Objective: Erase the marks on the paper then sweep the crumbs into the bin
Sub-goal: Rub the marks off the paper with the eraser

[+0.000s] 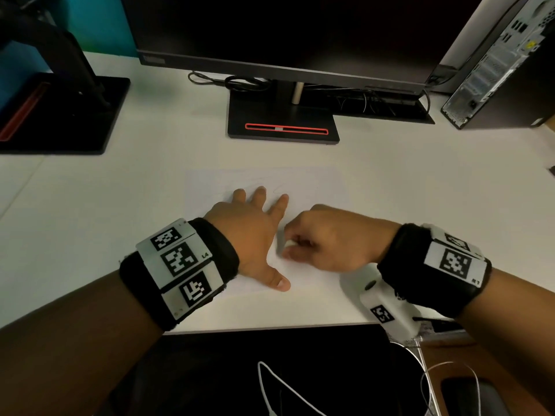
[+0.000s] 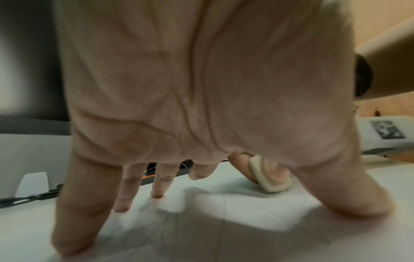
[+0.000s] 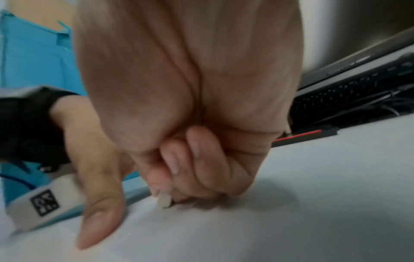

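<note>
Nearest the viewer, both forearms carry black fabric wristbands [image 1: 216, 253] faced with stiff white plates printed in square black-and-white codes. Left hand [image 1: 252, 232] lies flat, fingers straight and spread, thumb splayed out, pressing down a thin white sheet of paper [image 1: 315, 187] on the smooth matte white desk [image 1: 120, 205]. Right hand [image 1: 327, 238] sits just beside the left thumb web, fingers curled into a tight cluster that pinches a small eraser [image 2: 270, 174]; the left wrist view shows it as an off-white, rounded-edge slab, its lower end touching the paper. In the right wrist view only a pale rounded stub [image 3: 164, 199] protrudes below the fingertips, in contact with the sheet. Faint thin grey pencil lines [image 2: 224, 226] run across the paper under and around the left palm; the head view shows light curved strokes beyond the left fingertips. Crumbs: cannot resolve any. Farther back, a flat rectangular black monitor base [image 1: 283, 121] with a thin red-outlined slot stands on the desk, looped dark cables [image 1: 237, 82] behind it, under a glossy dark monitor [image 1: 285, 31]. Far right, a computer tower [image 1: 495, 64] with perforated metal rear panel.
</note>
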### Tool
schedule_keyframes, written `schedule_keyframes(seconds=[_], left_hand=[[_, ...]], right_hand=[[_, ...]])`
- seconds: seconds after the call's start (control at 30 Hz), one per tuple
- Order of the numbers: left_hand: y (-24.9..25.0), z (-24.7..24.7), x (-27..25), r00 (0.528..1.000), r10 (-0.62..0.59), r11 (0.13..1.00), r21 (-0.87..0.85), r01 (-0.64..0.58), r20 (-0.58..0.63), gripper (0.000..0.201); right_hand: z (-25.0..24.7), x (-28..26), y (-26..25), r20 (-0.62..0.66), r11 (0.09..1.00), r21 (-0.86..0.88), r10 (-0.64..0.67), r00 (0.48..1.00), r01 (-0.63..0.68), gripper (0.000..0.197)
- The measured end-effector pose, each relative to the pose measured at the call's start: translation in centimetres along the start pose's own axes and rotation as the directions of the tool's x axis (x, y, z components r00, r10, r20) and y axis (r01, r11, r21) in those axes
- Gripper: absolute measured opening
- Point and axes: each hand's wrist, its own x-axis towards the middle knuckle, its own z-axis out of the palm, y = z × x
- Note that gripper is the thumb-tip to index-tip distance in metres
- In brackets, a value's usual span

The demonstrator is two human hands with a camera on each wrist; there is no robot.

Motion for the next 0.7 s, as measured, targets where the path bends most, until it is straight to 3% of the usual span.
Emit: schedule_keyframes(seconds=[0.07,0.17,0.33,0.47,0.6,0.7], left_hand=[[0.1,-0.1,0.0,1.0,-0.007,1.0,0.007,0.007,0.002,0.142],[0.1,-0.2,-0.1,1.0,-0.018,1.0,0.011,0.018,0.01,0.143],[0.1,-0.1,-0.2,1.0,-0.015,1.0,0.016,0.015,0.003,0.142],[0.1,-0.2,-0.4,1.0,-0.024,1.0,0.015,0.024,0.018,0.143],[0.1,-0.2,-0.4,0.999,-0.024,1.0,0.008,0.024,0.024,0.143],[0.1,-0.2,-0.4,0.999,-0.026,1.0,0.009,0.026,0.035,0.143]], right_hand=[[-0.4,0.0,0.6,0.017,0.999,-0.022,0.04,0.999,-0.04,0.038],[-1.3,0.7,1.8,-0.059,0.988,-0.081,0.126,0.99,-0.131,0.04],[-0.6,0.3,0.7,0.025,0.998,-0.041,0.049,0.998,-0.048,0.038],[-2.3,1.3,2.6,-0.055,0.976,-0.098,0.191,0.98,-0.196,0.043],[-0.8,1.4,1.2,-0.049,0.994,-0.096,0.055,0.997,-0.06,0.039],[-1.5,1.4,1.7,-0.027,0.99,-0.082,0.109,0.994,-0.111,0.041]])
